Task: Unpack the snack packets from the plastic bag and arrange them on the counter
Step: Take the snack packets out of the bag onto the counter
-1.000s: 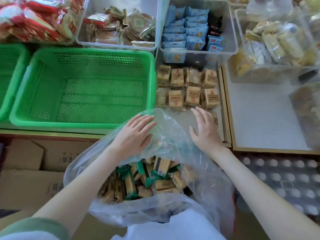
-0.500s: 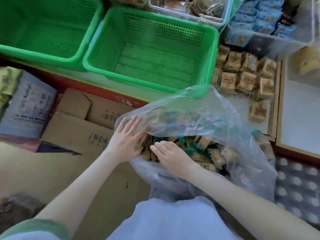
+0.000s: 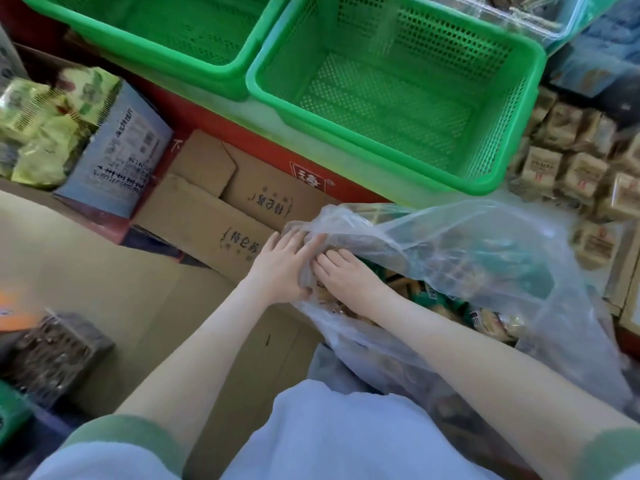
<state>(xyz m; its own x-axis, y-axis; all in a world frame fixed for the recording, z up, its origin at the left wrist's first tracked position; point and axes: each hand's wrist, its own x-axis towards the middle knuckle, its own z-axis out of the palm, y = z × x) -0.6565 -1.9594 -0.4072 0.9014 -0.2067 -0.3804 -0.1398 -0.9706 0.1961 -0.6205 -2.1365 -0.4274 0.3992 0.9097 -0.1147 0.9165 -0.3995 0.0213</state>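
A clear plastic bag [image 3: 485, 244] lies open in front of me, holding several green and tan snack packets [image 3: 485, 318]. My left hand [image 3: 282, 268] lies against the bag's left edge from outside, its fingers fairly straight and the tips under the film. Inside the bag's mouth, my right hand [image 3: 348, 277] has its fingers curled down onto the packets, right next to the left hand. Several tan square packets [image 3: 571, 168] are lined up on the counter at the right.
Two empty green mesh baskets [image 3: 381, 161] [image 3: 173, 53] stand on the counter above the bag. Below the counter edge lie flat cardboard boxes [image 3: 207, 209], a blue printed box [image 3: 117, 157] and green packets [image 3: 38, 133]. A dark box [image 3: 55, 355] sits at the lower left.
The view has swung left and down. Both hands moved from the bag's top rim down to its left side, the right hand going inside onto the packets.
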